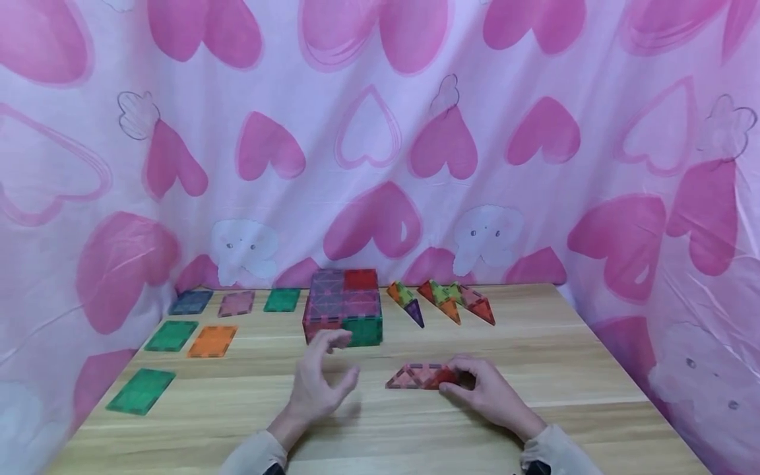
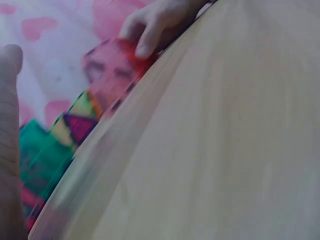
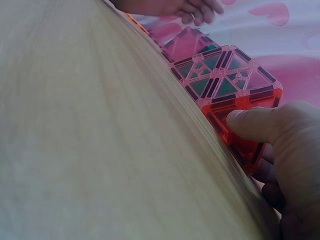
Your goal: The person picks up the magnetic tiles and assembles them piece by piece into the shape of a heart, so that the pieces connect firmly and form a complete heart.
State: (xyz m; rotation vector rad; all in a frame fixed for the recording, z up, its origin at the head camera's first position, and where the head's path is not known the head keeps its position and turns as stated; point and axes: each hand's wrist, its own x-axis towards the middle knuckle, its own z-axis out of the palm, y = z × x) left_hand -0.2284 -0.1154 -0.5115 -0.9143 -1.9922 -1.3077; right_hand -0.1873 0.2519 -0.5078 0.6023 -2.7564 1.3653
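My right hand (image 1: 491,394) pinches a red triangular magnetic tile (image 3: 245,112) between thumb and fingers. Joined to that tile's edge are pink translucent triangles (image 3: 220,75), and together they form a strip standing at the table surface. Over the table to the left, my left hand (image 1: 316,386) holds nothing; its thumb and fingers are spread in a loose curve. Just beyond it stands a box built of square tiles (image 1: 362,331), with red, green, pink and purple faces. In the left wrist view the strip is blurred.
Several flat square tiles, among them an orange one (image 1: 212,341) and a green one (image 1: 141,391), lie at the left of the wooden table (image 1: 570,422). Strips of joined triangle tiles (image 1: 439,300) sit at the back, right of the box. A pink heart-patterned curtain (image 1: 368,218) surrounds the table.
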